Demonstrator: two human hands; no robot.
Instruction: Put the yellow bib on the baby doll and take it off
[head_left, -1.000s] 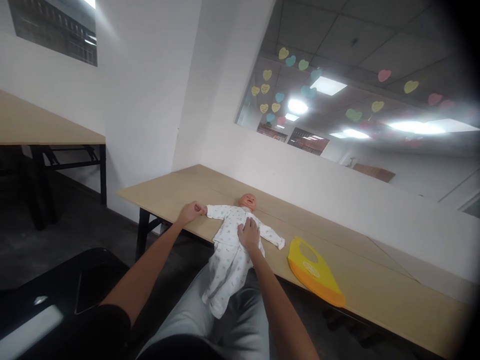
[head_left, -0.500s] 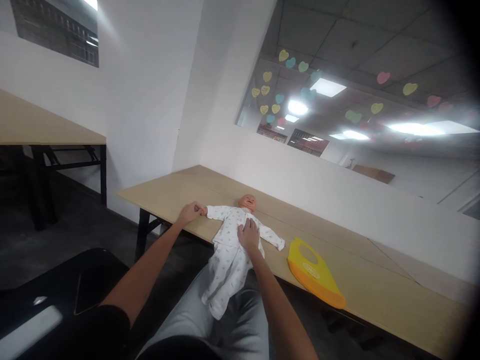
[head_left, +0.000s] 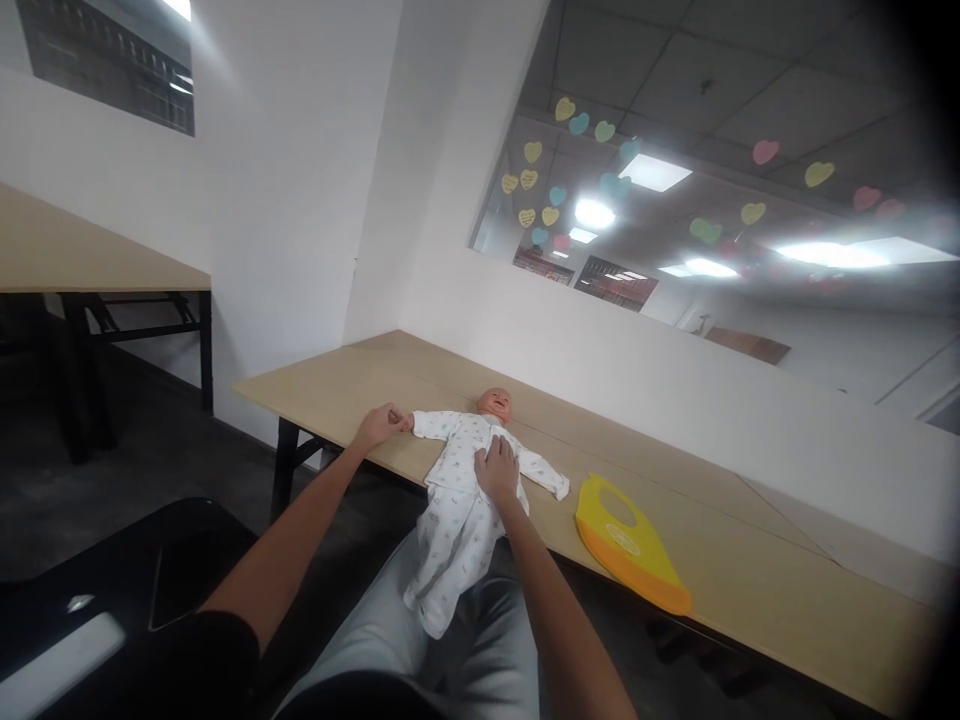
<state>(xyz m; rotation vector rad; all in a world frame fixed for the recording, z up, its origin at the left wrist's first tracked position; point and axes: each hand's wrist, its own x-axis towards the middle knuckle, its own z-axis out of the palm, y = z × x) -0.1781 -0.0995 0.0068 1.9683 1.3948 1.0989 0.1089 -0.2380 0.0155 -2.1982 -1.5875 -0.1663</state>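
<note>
Pinching the doll's (head_left: 461,455) hand at the table's (head_left: 337,385) near edge, the left hand (head_left: 385,426) keeps its closed grip in the head view. The right hand (head_left: 499,468) still rests open on the doll's torso. The doll lies face up, legs over the edge, unmoved since the earlier frame, as is the yellow bib (head_left: 626,541) beside it.

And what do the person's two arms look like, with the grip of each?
The left arm has a black sleeve that leaves the forearm bare; the right arm is bare as far as it shows. The left grip and right grip are bare hands; no glove, watch or ring can be seen.
</note>
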